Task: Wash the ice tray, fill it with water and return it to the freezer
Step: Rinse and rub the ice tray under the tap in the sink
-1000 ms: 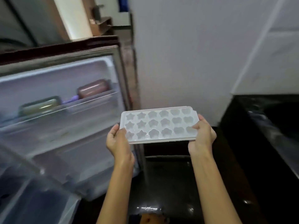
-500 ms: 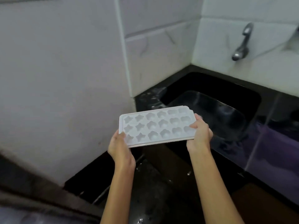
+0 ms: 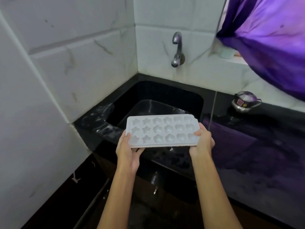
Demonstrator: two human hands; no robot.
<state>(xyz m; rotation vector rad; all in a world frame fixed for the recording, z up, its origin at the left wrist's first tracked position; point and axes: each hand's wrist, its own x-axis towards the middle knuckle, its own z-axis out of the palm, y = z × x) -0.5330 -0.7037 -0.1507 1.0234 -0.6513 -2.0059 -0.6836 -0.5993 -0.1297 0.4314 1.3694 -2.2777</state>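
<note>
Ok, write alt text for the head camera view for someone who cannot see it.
Two bare hands hold a white ice tray level above the front edge of a black sink, the left hand gripping its left end and the right hand its right end. A metal tap juts from the white tiled wall behind; no water is visibly running. Purple cloth hangs at upper right.

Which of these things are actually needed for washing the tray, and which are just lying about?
Needed: ice tray, held by left hand and right hand; tap; sink.

Lying about: metal pot on the counter; purple curtain.
</note>
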